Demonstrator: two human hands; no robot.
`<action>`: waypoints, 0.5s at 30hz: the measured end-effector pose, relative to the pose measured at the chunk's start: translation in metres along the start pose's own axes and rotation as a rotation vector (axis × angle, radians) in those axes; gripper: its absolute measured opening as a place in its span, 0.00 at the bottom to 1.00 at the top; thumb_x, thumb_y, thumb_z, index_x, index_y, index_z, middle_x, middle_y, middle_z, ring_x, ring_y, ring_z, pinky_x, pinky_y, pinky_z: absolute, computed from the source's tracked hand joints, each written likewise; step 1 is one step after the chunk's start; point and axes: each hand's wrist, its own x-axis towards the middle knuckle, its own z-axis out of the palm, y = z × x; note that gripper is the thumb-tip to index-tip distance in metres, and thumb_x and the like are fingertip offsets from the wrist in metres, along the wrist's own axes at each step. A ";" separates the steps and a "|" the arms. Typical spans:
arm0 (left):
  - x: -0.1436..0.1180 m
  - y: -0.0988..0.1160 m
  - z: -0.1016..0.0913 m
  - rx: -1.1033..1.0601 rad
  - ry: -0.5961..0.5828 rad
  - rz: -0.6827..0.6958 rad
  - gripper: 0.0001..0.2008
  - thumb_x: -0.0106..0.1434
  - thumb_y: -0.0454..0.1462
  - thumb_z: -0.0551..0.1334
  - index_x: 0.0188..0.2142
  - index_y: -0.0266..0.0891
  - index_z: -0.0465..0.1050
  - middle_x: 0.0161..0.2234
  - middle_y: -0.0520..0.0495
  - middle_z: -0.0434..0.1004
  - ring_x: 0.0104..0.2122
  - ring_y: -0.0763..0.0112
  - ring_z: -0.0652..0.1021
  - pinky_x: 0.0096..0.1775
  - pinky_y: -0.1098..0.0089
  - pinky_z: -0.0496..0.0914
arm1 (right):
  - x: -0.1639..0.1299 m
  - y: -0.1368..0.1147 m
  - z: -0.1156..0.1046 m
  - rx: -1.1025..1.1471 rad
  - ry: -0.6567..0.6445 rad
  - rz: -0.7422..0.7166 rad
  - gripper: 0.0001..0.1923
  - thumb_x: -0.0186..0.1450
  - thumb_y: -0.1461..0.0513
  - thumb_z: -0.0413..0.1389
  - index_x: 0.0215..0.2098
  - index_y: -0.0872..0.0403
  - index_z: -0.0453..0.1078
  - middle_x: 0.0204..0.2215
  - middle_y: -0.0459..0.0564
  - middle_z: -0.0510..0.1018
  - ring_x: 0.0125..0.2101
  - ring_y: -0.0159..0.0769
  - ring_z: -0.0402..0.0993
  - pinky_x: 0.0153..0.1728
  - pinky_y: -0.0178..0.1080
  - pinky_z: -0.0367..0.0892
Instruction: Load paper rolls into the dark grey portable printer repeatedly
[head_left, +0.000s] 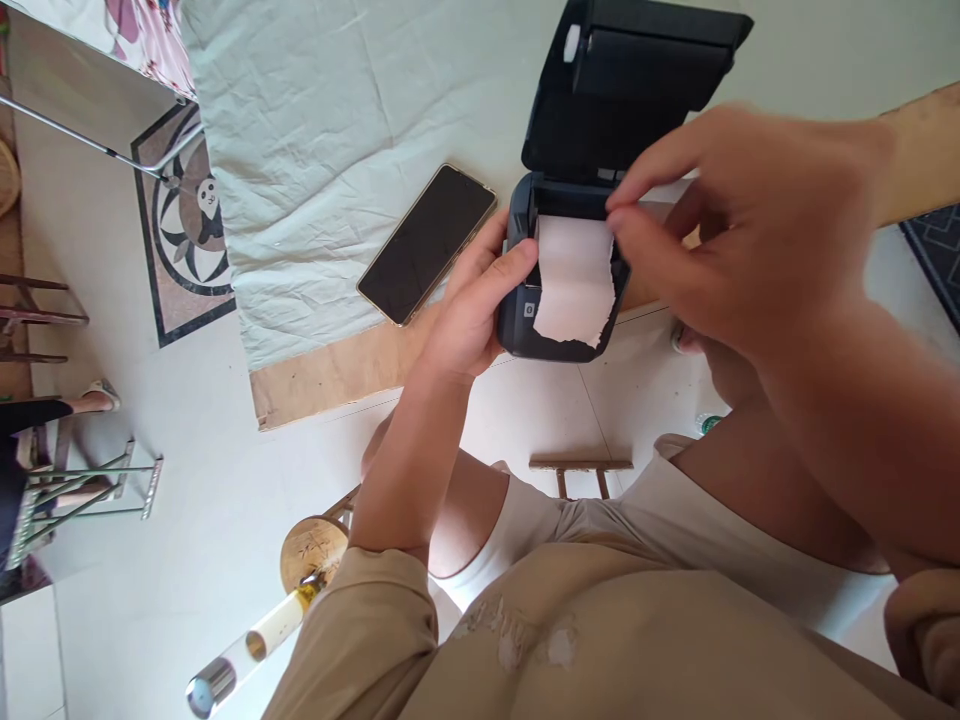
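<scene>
My left hand is closed around the left side of a black portable receipt printer, its thumb on the rim. The printer's lid is swung up and back. A strip of white paper with a torn lower edge lies out over the printer's front. My right hand is at the printer's right side, thumb and forefinger pinched together beside the paper's upper right corner. Whether anything is between those fingertips cannot be made out. A dark-screened smartphone lies on the cloth left of the printer.
A pale green cloth covers the wooden table. A round wooden stool and a clear tube with a silver end are at lower left. Another person's foot and a metal-framed seat show at far left.
</scene>
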 end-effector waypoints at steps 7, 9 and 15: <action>-0.003 0.000 -0.001 -0.016 -0.017 0.013 0.12 0.69 0.43 0.65 0.50 0.44 0.78 0.49 0.49 0.81 0.57 0.57 0.80 0.49 0.67 0.77 | 0.004 0.008 0.008 -0.254 -0.213 -0.183 0.09 0.68 0.54 0.56 0.40 0.48 0.73 0.32 0.41 0.78 0.23 0.24 0.56 0.25 0.35 0.43; -0.003 0.000 0.000 0.013 -0.015 0.017 0.11 0.70 0.42 0.63 0.49 0.43 0.78 0.49 0.50 0.80 0.58 0.59 0.79 0.51 0.68 0.77 | 0.007 0.006 0.007 -0.230 -0.225 -0.197 0.11 0.66 0.51 0.59 0.40 0.48 0.72 0.26 0.41 0.74 0.22 0.24 0.52 0.24 0.35 0.42; -0.004 0.000 -0.001 -0.027 -0.033 0.032 0.11 0.70 0.43 0.64 0.49 0.46 0.77 0.49 0.51 0.81 0.55 0.61 0.81 0.53 0.66 0.77 | 0.001 0.023 -0.014 0.178 -0.242 -0.002 0.16 0.63 0.47 0.61 0.46 0.41 0.71 0.37 0.38 0.81 0.22 0.23 0.66 0.27 0.39 0.65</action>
